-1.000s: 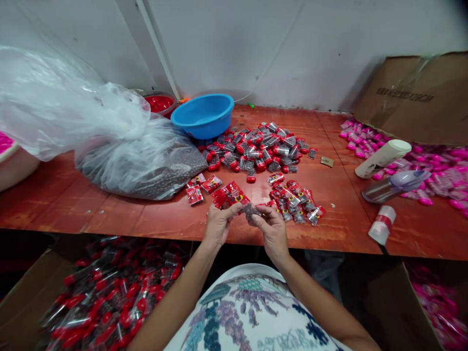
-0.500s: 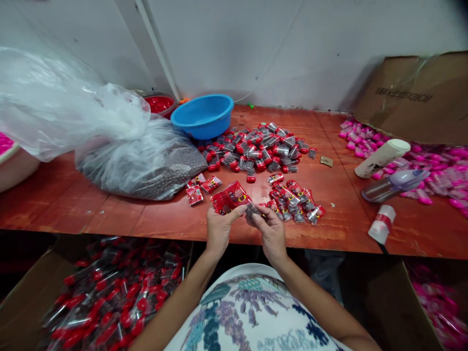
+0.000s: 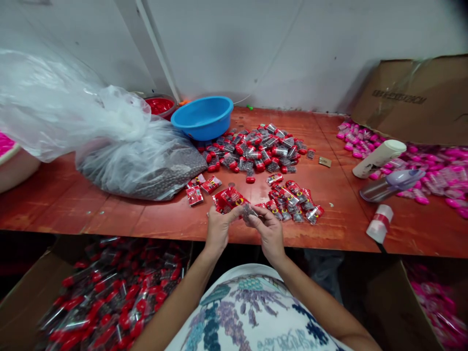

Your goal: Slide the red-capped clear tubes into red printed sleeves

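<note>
My left hand (image 3: 218, 229) is closed around a red printed packet (image 3: 229, 197), which sticks out above its fingers. Between the fingertips of both hands is a small clear bottle of dark beads (image 3: 249, 210), partly covered by the fingers. My right hand (image 3: 271, 235) pinches the bottle from the right; whether its end is inside the packet cannot be made out. Just right of the hands lies a pile of red packets with bottles in them (image 3: 292, 199). A few flat red packets (image 3: 194, 196) lie to the left. Loose red-capped bottles (image 3: 261, 148) are heaped behind.
A clear plastic sack of dark beads (image 3: 146, 170) bulges at left, beside a blue basin (image 3: 203, 117). Pink-capped bottles (image 3: 431, 170), a white flask (image 3: 380, 158), a tumbler (image 3: 391, 185) and a cardboard box (image 3: 417, 97) occupy the right. Below the table edge, a carton (image 3: 29, 302) holds red-capped bottles.
The red packet has dipped lower and tilted in my left hand. Both hands stay together around the bottle, and the view has shifted very slightly.
</note>
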The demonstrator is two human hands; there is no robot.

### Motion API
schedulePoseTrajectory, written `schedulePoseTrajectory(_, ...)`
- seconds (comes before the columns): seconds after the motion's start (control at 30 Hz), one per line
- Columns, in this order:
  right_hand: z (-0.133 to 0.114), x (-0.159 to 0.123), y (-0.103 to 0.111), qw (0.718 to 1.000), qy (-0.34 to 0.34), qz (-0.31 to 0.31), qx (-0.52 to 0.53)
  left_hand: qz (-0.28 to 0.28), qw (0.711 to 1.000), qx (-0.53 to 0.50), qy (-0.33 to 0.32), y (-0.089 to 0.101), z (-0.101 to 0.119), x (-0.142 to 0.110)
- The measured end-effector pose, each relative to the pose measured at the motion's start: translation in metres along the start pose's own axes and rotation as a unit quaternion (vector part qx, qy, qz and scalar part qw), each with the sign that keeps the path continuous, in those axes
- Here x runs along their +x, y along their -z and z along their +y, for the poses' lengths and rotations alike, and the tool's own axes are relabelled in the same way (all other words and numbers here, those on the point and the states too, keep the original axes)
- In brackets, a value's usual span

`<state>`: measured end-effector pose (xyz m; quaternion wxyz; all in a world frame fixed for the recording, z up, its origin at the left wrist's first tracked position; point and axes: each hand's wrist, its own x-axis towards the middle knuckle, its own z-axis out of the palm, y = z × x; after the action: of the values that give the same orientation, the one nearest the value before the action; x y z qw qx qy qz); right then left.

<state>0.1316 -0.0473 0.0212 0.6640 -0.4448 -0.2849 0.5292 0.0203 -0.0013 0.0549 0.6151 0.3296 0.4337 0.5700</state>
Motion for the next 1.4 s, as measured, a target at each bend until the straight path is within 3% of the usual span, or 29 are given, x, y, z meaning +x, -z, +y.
schedulePoseTrajectory(0.1, 0.000, -0.002, -0.001, 1.000, -0.007, -0.014, 0.006, -0.003, 1.000, -0.001, 0.014, 0.001, 0.003, 0.000)
schedulePoseTrajectory(0.23, -0.004, 0.001, 0.002, 0.999, -0.034, -0.034, 0.019, -0.052, 0.996, 0.025, 0.066, 0.004, 0.004, -0.003)
schedulePoseTrajectory(0.4, -0.007, 0.008, 0.013, 0.992, 0.008, -0.091, -0.082, -0.075, 0.993, 0.047, 0.082, 0.007, 0.001, -0.003)
schedulePoseTrajectory(0.57, 0.000, 0.014, 0.023, 0.983, 0.053, -0.051, -0.165, -0.070, 0.991, 0.052, 0.102, 0.003, -0.012, 0.000)
schedulePoseTrajectory(0.77, 0.004, 0.029, 0.045, 0.973, 0.032, -0.019, -0.226, -0.068, 0.986, -0.008, 0.153, -0.001, -0.028, 0.007)
schedulePoseTrajectory(0.87, -0.006, 0.042, 0.067, 0.938, 0.056, 0.029, -0.341, -0.016, 0.981, -0.061, 0.185, 0.004, -0.028, 0.015)
schedulePoseTrajectory(0.97, -0.016, 0.048, 0.078, 0.861, 0.122, 0.086, -0.485, 0.010, 0.976, -0.086, 0.198, 0.009, -0.027, 0.021)
schedulePoseTrajectory(1.03, -0.018, 0.047, 0.070, 0.840, 0.147, 0.080, -0.516, 0.010, 0.977, -0.094, 0.192, 0.010, -0.028, 0.023)
schedulePoseTrajectory(1.17, -0.005, 0.040, 0.033, 0.888, 0.115, -0.062, -0.442, 0.017, 0.978, -0.113, 0.172, 0.008, -0.031, 0.024)
schedulePoseTrajectory(1.27, 0.008, 0.043, 0.011, 0.911, 0.098, -0.108, -0.387, 0.028, 0.981, -0.131, 0.140, 0.011, -0.033, 0.025)
schedulePoseTrajectory(1.4, 0.014, 0.056, 0.001, 0.882, 0.112, -0.160, -0.429, 0.055, 0.982, -0.137, 0.115, 0.021, -0.032, 0.029)
